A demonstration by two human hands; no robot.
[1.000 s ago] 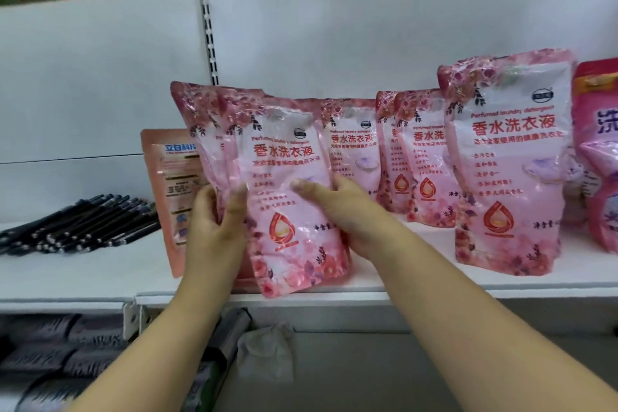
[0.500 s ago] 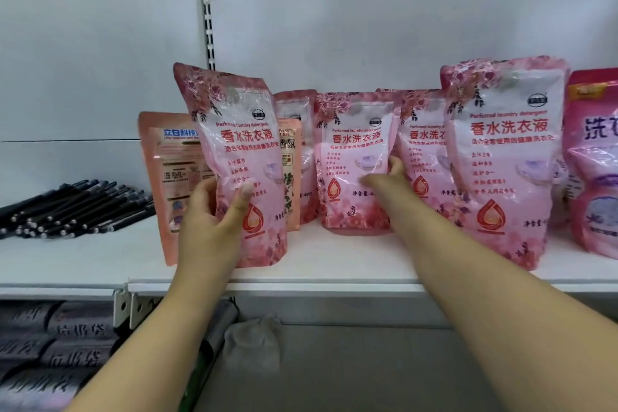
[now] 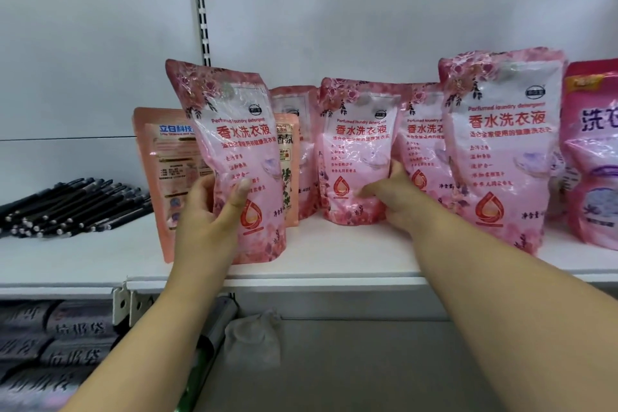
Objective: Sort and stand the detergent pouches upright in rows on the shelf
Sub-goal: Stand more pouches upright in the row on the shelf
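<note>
Several pink floral detergent pouches stand on the white shelf [image 3: 351,254]. My left hand [image 3: 207,221] grips one pink pouch [image 3: 240,150] near the shelf's front edge; it stands upright, tilted slightly left. My right hand [image 3: 391,197] holds the lower right side of a second pink pouch [image 3: 357,150] standing further back. Another pouch [image 3: 423,144] stands behind my right hand, and a larger-looking one [image 3: 505,150] stands upright at the front right. A small pouch [image 3: 294,110] shows behind the left one.
Two orange pouches [image 3: 164,157] lean behind my left hand. A darker pink bag [image 3: 595,150] sits at the far right. Black pens [image 3: 73,207] lie piled on the left shelf. Dark rolled bags [image 3: 50,344] and a crumpled plastic bag [image 3: 254,334] lie below.
The pouch that both hands held tilted at the front now stands upright in my left hand alone. My right hand reached back and took hold of the second pouch's lower side.
</note>
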